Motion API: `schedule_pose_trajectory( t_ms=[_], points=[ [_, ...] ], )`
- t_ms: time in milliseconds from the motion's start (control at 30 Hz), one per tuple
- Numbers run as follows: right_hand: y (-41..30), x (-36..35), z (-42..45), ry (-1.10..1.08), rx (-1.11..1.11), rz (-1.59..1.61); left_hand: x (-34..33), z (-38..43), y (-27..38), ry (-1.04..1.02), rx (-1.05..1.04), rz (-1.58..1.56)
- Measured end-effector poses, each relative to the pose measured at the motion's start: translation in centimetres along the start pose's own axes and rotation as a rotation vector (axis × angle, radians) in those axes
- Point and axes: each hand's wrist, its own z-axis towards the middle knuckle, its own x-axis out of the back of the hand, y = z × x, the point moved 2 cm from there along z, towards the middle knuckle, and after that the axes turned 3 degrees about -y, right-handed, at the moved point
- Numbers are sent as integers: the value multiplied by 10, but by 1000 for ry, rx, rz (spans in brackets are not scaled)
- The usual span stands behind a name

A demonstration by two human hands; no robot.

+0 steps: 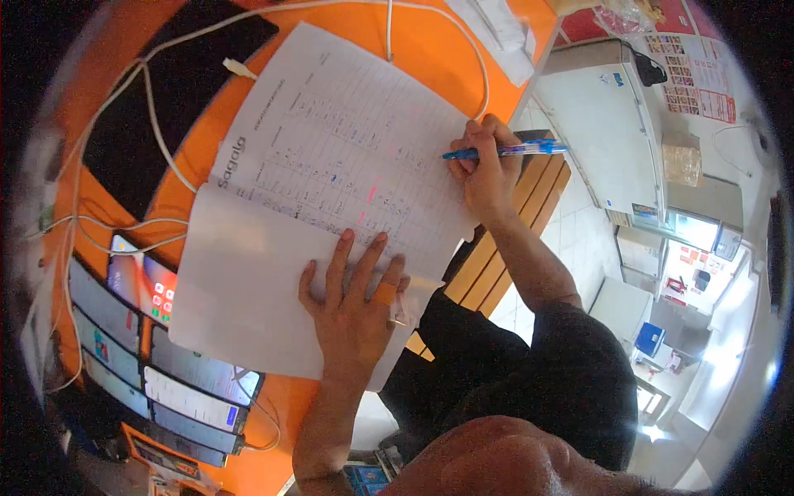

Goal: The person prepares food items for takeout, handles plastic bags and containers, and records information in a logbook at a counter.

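Note:
An open ruled logbook (347,155) lies on an orange tabletop (260,428), its upper page filled with handwritten rows and a few pink highlighted marks. My right hand (490,173) grips a blue ballpoint pen (539,147) over the page's right part; whether the tip touches the paper I cannot tell. My left hand (353,304) rests with spread fingers on the lower part of the book, the fingertips over the edge of the writing. Something small and clear, partly hidden, is by the left hand's little-finger side.
Several smartphones with lit screens (192,390) stand in rows at the lower left. White charging cables (152,111) loop over the table and around the book. A white paper or packet (496,37) lies at the top. A slatted wooden bench (515,217) is beside the table; a white chest freezer (595,118) stands beyond.

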Motion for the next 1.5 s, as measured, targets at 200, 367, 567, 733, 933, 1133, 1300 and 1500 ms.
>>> schedule_pose_trajectory(
  t_ms=[200,367,567,733,933,1133,1300,1500],
  points=[
    [3,12,8,-72,-170,125,28,-36,46,159,100,57],
    [-74,3,0,-178,-477,314,-15,-176,86,705,907,-1214],
    [-78,40,-20,-623,-383,-788,7,-188,68,702,830,-1657],
    [-50,42,-19,-538,11,-1139,-7,-124,25,261,758,-1886],
    [-66,66,61,-332,-119,-1246,5,-5,53,185,505,-1223],
    [-140,44,97,-623,178,-1176,21,89,98,336,434,-1046],
    [-154,45,84,-1020,236,-242,40,145,141,326,422,-864],
    [-127,61,112,-1011,-155,-170,9,167,164,648,512,-1065]
  ],
)
